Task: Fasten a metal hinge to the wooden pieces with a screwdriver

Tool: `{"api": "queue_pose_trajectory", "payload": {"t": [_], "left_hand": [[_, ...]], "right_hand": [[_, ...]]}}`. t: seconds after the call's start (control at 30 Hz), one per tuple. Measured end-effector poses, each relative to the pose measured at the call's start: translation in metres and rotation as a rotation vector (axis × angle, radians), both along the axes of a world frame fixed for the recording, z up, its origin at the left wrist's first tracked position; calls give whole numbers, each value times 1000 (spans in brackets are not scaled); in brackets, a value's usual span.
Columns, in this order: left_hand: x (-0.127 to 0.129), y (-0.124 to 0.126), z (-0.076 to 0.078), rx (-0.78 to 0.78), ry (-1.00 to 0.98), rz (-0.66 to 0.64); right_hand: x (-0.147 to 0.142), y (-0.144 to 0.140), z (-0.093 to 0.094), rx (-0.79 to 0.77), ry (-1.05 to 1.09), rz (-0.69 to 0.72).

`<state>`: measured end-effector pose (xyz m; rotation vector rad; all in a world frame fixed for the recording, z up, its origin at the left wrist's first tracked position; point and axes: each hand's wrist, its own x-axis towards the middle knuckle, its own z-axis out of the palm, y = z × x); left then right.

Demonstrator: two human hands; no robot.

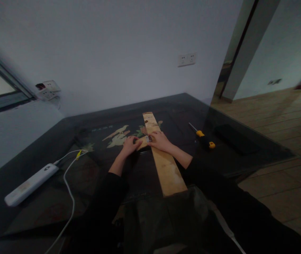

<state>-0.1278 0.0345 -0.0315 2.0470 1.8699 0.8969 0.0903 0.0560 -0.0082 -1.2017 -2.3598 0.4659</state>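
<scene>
Head | left grip (131, 144) pinching short board (143, 143) | right grip (161, 141) unclear | screwdriver (202, 137), power bank (32, 184) nearby

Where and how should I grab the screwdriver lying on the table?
Take the screwdriver by its yellow-and-black handle, coming from above on the near, right-hand side, probably with your right hand once it's free. The screwdriver lies with its thick handle toward you and its thin shaft pointing away leftward.
</scene>
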Motion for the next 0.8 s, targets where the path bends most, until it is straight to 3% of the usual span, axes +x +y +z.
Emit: {"api": "queue_pose_trajectory", "payload": {"t": [0.07,0.2,0.4,0.6,0.8], "left_hand": [[3,-2,4,-36,-97,39],[12,-7,12,-165,-559,127],[32,-14,14,-232,-833,113],[46,-18,14,-178,-923,54],[50,-20,18,-213,-978,112]], "right_hand": [[0,0,0,-1,-5,-1],[1,1,0,-4,-7,-8],[0,5,-3,-8,0,-6],[0,4,-2,-2,10,-1],[0,5,-5,10,22,-5]]}}
